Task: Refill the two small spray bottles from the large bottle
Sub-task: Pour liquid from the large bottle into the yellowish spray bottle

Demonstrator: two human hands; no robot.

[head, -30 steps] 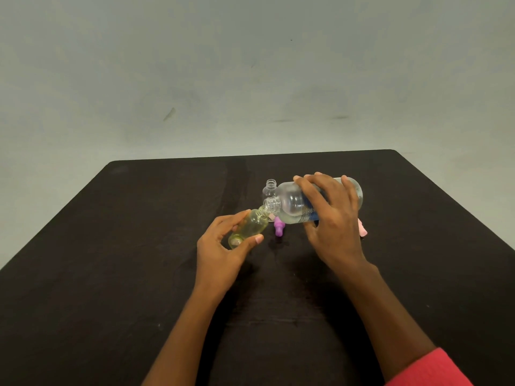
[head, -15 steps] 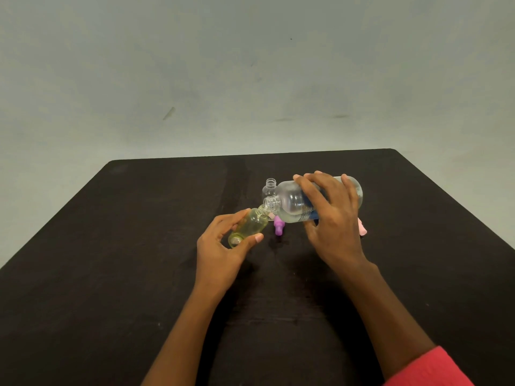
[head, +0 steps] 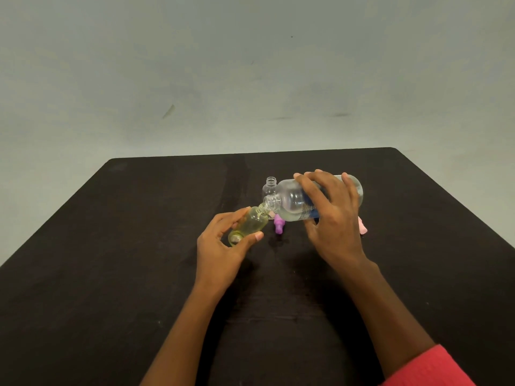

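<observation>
Forearms reach in over the near edge of the dark matte table [head: 111,246], with a red sleeve [head: 429,369] on the right one. My left hand [head: 223,246] grasps the small yellow-green tinted spray bottle [head: 249,225] between thumb and fingers, tilted with its open neck raised. My right hand [head: 331,221] is wrapped round the large clear plastic bottle with the blue label [head: 292,203], which lies almost level, mouth against the small neck. I cannot tell whether liquid is running. Judgement: this is the first fill. Lift the big bottle's base slowly, hold the two mouths together, watch the level through the tinted wall, and stop short of the shoulder. A purple spray cap [head: 279,227] lies just under the joined mouths, where drips would land. A pink cap [head: 363,227] shows beyond the right hand. Farther back, the second small clear bottle [head: 269,188] stands upright and uncapped.
</observation>
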